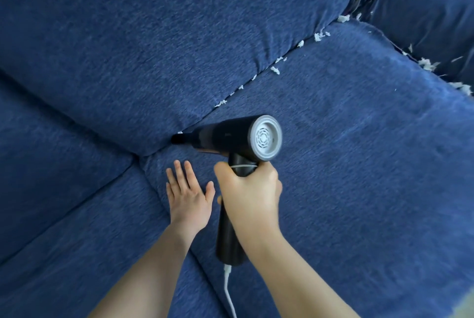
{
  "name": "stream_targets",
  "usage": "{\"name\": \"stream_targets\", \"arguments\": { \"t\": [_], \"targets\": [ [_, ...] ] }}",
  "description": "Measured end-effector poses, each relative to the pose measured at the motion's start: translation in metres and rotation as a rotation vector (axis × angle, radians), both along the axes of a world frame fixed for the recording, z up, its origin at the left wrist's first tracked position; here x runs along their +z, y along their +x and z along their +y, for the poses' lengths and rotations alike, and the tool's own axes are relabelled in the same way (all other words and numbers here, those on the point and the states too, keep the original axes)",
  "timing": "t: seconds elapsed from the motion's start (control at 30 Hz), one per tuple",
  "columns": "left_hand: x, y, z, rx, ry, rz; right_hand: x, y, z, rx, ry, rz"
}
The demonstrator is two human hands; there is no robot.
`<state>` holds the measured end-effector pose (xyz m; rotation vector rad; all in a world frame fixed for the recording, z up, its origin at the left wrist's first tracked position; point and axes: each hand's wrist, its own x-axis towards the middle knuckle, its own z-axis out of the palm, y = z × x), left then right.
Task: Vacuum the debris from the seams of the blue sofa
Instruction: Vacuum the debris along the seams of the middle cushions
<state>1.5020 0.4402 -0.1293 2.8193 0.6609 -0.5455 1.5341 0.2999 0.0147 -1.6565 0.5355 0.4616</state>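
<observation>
A blue fabric sofa (346,164) fills the view. My right hand (250,187) grips the handle of a black handheld vacuum (228,135) with a grey rear vent. Its narrow nozzle (179,138) points left into the seam between the back cushion (166,35) and the seat cushion. My left hand (188,194) lies flat and open on the seat cushion, just below the nozzle. White debris (275,69) dots the seam running up to the right of the nozzle. More white scraps (428,64) lie along the right-hand seam by the sofa arm.
A white cord (228,289) runs from the bottom of the vacuum handle down out of view. A second seat cushion (64,228) lies to the left, split off by a dark seam. The sofa arm (423,5) rises at the upper right.
</observation>
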Motion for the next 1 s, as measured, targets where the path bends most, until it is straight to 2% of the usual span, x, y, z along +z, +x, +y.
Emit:
{"name": "stream_targets", "arguments": {
  "t": [0.37,1.0],
  "targets": [
    [-0.006,-0.001,0.001,0.038,-0.04,-0.032,0.008,-0.007,-0.025,-0.078,0.033,-0.014],
    [-0.003,0.0,-0.004,0.014,0.027,-0.055,0.007,0.005,0.002,-0.233,0.177,0.243]
  ]
}}
